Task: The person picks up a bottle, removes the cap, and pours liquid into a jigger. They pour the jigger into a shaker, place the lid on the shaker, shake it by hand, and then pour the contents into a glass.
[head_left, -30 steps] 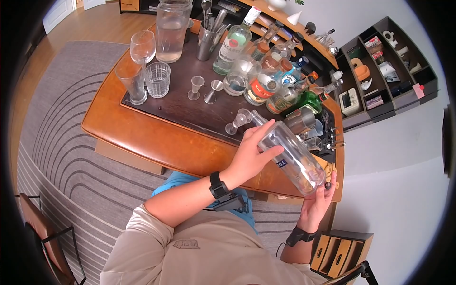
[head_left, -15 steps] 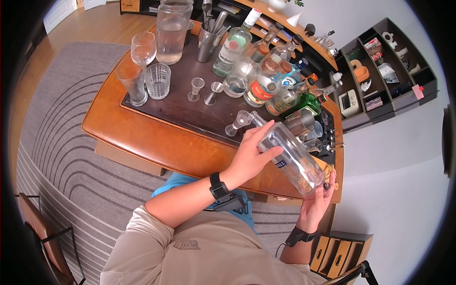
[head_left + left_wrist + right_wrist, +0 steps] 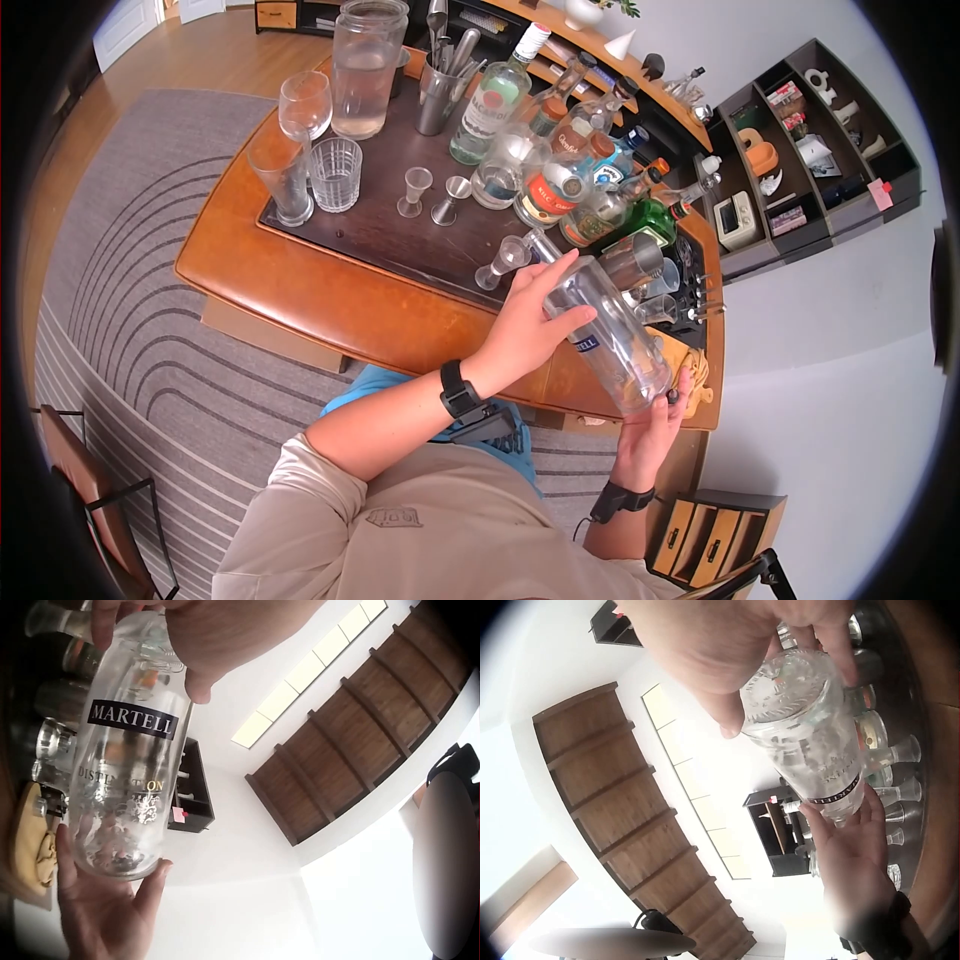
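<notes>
Your left hand and right hand curled round tilted bottle, contents unclear, jigger near table's front edge

Bottle right of the jigger, jar behind tumbler on table's left.

Brown table (dark-topped) bears bottles, glasses.

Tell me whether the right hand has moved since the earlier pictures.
Yes, the right hand has shifted leftward in the head view, relative to the drawer cabinet.
</notes>
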A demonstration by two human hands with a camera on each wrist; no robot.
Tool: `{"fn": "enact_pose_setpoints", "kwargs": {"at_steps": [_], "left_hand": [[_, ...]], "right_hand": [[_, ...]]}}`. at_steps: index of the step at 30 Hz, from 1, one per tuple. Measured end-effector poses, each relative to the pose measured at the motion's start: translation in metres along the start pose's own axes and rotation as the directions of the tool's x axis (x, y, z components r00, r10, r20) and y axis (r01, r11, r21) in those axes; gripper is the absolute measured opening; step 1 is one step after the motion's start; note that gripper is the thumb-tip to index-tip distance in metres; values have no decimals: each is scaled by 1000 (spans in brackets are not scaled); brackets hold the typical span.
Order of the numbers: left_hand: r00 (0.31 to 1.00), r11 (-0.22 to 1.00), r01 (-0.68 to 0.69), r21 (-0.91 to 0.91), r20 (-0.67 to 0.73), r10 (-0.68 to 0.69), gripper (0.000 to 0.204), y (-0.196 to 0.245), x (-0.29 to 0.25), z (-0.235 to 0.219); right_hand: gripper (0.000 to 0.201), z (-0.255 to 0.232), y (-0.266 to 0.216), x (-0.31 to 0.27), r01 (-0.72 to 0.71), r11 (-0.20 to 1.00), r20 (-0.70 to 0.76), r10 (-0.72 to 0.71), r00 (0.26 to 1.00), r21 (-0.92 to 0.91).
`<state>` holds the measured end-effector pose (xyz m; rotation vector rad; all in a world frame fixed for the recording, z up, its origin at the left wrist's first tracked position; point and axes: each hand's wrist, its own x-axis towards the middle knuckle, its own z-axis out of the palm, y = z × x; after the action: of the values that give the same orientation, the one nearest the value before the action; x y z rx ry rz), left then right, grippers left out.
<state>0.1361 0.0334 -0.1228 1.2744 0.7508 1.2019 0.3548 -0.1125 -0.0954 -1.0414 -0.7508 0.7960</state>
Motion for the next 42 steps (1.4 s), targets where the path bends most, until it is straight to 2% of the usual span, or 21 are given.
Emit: {"fn": "enact_pose_setpoints", "kwargs": {"at_steps": [5, 8, 11, 13, 16, 17, 18, 20, 26, 28, 29, 31, 32, 34, 35, 38, 40, 42], "left_hand": [[999, 999, -36, 36, -11, 37, 78, 3, -1, -1], [1000, 1000, 6, 16, -2, -6, 78, 10, -2, -2], [1000, 997, -25, 76, -3, 25, 79, 12, -2, -1], [986, 957, -152, 245, -21, 163, 77, 19, -1, -2], [990, 958, -140, 252, 12, 141, 75, 40, -5, -4], [974, 916, -212, 341, -3, 226, 77, 40, -6, -3], [973, 909, -220, 353, 16, 229, 77, 42, -7, -3], [987, 976, -161, 145, 27, 159, 82, 46, -9, -2], [985, 993, -107, 40, 138, 101, 84, 49, -15, -13], [986, 994, -92, 53, 147, 83, 84, 51, -17, -17], [982, 984, -147, 105, 137, 132, 84, 51, -19, -19], [977, 963, -194, 185, 125, 173, 82, 58, -23, -23], [963, 934, -258, 245, 145, 228, 82, 58, -22, -27], [940, 882, -337, 330, 179, 292, 82, 62, -22, -33], [941, 874, -334, 353, 179, 288, 81, 67, -25, -32], [933, 821, -359, 444, 187, 307, 75, 84, -34, -26], [940, 682, -337, 649, 185, 288, 69, 95, -38, -21], [929, 655, -360, 664, 193, 314, 65, 90, -37, -23]], "right_hand": [[87, -2, 3, -1, 5, 1000, 12, -5, 1000, -1], [86, -2, 5, -3, -11, 1000, 16, 11, 1000, 20], [88, -5, 12, -6, -13, 998, 18, 12, 1000, 61], [91, -6, 19, -9, -27, 993, 33, 24, 999, 118], [102, -7, 29, -16, -80, 994, 61, 75, 995, 70], [102, -5, 32, -19, -71, 994, 52, 67, 996, 88], [105, 0, 32, -24, -101, 982, 52, 94, 994, 162], [108, 4, 35, -30, -122, 958, 41, 116, 992, 259], [110, 8, 51, -47, -169, 927, 60, 158, 986, 334], [102, 6, 55, -50, -217, 904, 156, 170, 973, 368], [102, 6, 57, -52, -209, 902, 132, 171, 976, 379], [94, 4, 61, -53, -293, 871, 240, 211, 948, 393], [94, 1, 65, -52, -278, 874, 206, 210, 956, 399], [91, -2, 75, -52, -362, 846, 351, 226, 909, 391], [89, -2, 78, -51, -389, 818, 384, 227, 895, 424], [85, -2, 91, -46, -372, 822, 346, 230, 909, 431], [81, 1, 92, -41, -331, 826, 344, 179, 922, 456], [70, 7, 86, -36, -248, 874, 323, 113, 940, 417]]}}
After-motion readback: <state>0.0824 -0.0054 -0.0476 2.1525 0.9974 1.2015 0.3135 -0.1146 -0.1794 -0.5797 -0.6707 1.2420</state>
